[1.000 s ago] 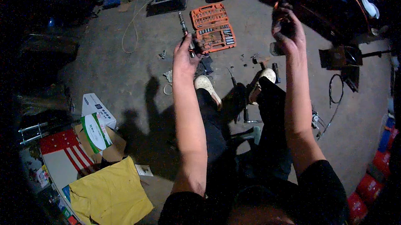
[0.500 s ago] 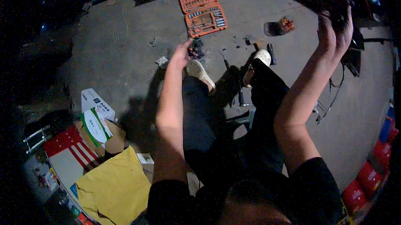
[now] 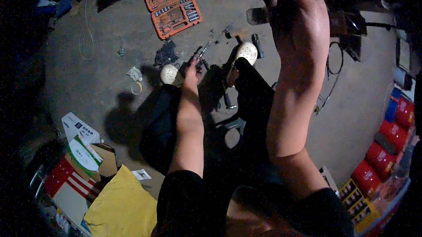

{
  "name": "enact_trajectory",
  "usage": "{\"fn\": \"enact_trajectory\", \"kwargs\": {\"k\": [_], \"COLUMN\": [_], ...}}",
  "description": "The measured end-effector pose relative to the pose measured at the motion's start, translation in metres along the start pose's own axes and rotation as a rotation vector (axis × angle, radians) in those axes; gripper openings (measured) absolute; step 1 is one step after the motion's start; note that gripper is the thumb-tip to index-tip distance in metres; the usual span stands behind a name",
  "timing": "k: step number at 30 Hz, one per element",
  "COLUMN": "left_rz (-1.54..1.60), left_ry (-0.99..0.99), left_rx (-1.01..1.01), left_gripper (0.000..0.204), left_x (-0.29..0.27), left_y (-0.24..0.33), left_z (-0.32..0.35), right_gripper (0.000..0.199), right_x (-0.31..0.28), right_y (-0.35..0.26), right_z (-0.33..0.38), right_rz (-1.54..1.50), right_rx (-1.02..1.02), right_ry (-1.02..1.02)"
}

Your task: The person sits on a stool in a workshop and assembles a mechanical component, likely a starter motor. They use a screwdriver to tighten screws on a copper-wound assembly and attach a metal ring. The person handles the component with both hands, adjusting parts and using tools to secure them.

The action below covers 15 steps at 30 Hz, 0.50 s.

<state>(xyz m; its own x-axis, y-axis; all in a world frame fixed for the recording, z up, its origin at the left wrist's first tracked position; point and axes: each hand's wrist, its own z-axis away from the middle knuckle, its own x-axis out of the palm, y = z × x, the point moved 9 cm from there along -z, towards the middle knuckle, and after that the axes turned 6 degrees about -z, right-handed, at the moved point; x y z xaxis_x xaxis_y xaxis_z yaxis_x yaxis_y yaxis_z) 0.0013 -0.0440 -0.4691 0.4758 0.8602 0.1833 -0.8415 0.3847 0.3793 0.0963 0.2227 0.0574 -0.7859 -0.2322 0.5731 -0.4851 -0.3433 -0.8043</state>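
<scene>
Floor [image 3: 105, 74]: dim grey around you, grainy in its darker patches.
Your shadow [image 3: 125, 105]: cast to your left, so light reaches you from the right.
Your right forearm [image 3: 295, 100]: brightly lit, pale sheen near the wrist.
Your right hand [image 3: 292, 4]: fingers murky at the top edge.
Your left hand [image 3: 193, 70]: dark, detail unclear.
Red containers [image 3: 380, 158]: curved by your fisheye, corners black.

The slim tool [image 3: 204, 49] is silver. The toolbox [image 3: 180, 30] is orange, its sockets [image 3: 192, 11] silver. The shoes [image 3: 247, 52] are cream with dark dots; the trousers [image 3: 257, 89] and sleeves [image 3: 180, 195] are black. The sack [image 3: 125, 204] is yellow, the carton [image 3: 78, 125] white with dark print, the packet [image 3: 83, 154] white and green. A board [image 3: 61, 173] wears red-and-white stripes. The canisters [image 3: 367, 177] are red, the crate [image 3: 373, 214] yellow.
</scene>
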Motion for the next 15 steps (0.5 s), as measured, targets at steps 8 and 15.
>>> {"fn": "enact_trajectory", "kwargs": {"k": [8, 15], "left_rz": [0.129, 0.399], "left_ry": [0.103, -0.105], "left_rx": [0.092, 0.073], "left_gripper": [0.034, 0.027], "left_x": [0.007, -0.021], "left_y": [0.032, 0.053], "left_z": [0.012, 0.014], "right_gripper": [0.02, 0.02], "right_x": [-0.033, -0.104], "right_y": [-0.021, -0.066], "right_z": [-0.014, -0.035], "right_rz": [-0.279, -0.566], "right_rx": [-0.139, -0.072], "right_ry": [-0.079, -0.204]}}
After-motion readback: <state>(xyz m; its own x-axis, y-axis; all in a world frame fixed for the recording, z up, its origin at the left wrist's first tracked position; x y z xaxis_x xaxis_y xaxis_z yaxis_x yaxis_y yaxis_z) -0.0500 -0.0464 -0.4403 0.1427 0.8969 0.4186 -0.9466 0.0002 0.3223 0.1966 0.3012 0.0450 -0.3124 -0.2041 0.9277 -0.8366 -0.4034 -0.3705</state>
